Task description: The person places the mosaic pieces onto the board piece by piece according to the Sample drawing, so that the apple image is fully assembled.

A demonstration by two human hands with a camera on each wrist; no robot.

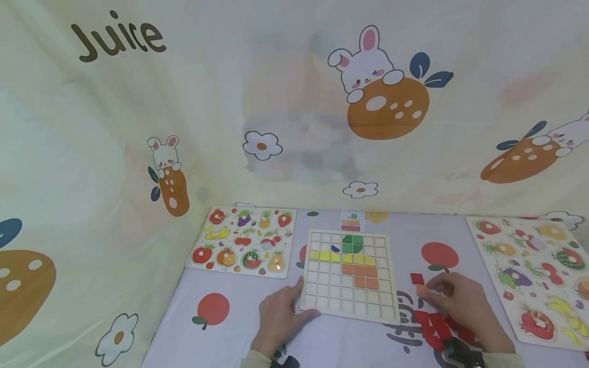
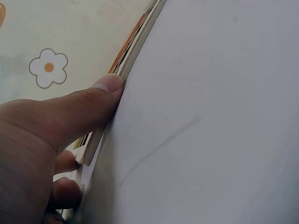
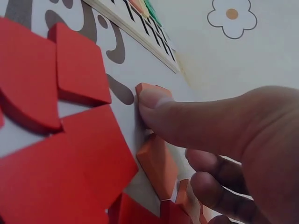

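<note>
From the head, your left hand (image 1: 281, 309) spreads at the grid board's (image 1: 336, 292) near-left corner; right of the board, your right hand (image 1: 460, 301) pinches an orange tile (image 1: 421, 290). Left wrist: your thumb touches the board's edge. Right wrist: your thumb extends onto the tile, near red pieces (image 3: 81, 65).

Fruit board (image 1: 506, 255) cut off at right edge of head view. Picture card (image 1: 352, 223): details too small to tell. Red pieces (image 1: 440, 326) partly hidden by right hand (image 1: 460, 299); orange piece (image 1: 421, 290) partly covered by thumb (image 3: 196, 123). Left hand (image 1: 279, 312) cut off in left wrist view.
</note>
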